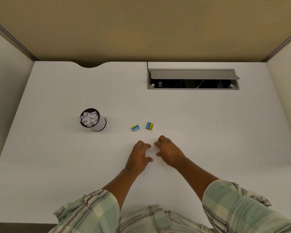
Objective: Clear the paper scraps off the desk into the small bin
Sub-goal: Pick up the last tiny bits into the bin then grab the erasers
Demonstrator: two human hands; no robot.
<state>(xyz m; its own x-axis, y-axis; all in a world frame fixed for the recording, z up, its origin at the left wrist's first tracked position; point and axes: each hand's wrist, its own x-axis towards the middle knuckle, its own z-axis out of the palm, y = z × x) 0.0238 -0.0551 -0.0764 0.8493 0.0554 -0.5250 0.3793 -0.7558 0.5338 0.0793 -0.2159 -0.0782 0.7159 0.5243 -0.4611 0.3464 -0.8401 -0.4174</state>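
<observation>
A small round bin with a dark rim stands on the white desk at the left, filled with white paper scraps. My left hand and my right hand rest on the desk near its middle, fingertips facing each other. Between them lies a small white paper scrap, hard to see against the desk. Fingers of both hands curl in around it; whether either hand grips it I cannot tell.
Two small blue-and-yellow boxes lie just beyond my hands. A recessed cable tray with a raised grey lid sits at the back right. Partition walls enclose the desk on three sides.
</observation>
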